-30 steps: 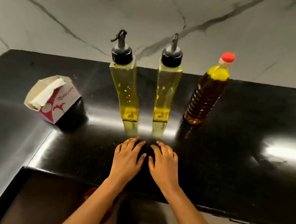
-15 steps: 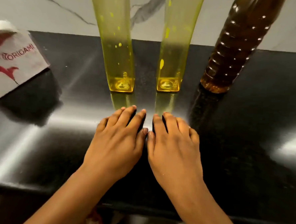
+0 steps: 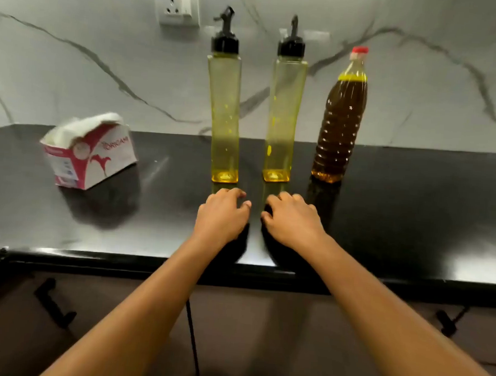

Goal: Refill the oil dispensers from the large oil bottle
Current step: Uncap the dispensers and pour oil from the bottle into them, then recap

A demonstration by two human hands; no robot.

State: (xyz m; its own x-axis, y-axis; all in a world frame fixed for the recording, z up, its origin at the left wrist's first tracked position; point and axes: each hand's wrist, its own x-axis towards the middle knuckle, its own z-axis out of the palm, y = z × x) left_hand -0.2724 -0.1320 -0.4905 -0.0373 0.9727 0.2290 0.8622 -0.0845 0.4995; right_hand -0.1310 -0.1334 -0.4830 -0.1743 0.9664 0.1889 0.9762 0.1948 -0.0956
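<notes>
Both the left hand (image 3: 223,215) and right hand (image 3: 292,221) rest on the surface (image 3: 399,211), fingers loosely curled, holding nothing.

Black countertop (image 3: 413,212): tissue box (image 3: 92,155), left dispenser (image 3: 223,113), right dispenser (image 3: 283,117), large oil bottle (image 3: 339,129).

Two oil dispensers (image 3: 223,110) (image 3: 284,114): translucent yellow, black spout caps. Large oil bottle (image 3: 341,118): amber-brown contents, red cap. Counter (image 3: 414,203): glossy black. Wall (image 3: 74,69): pale grey marble, dark veins. Tissue box (image 3: 90,156): white, red motif.
</notes>
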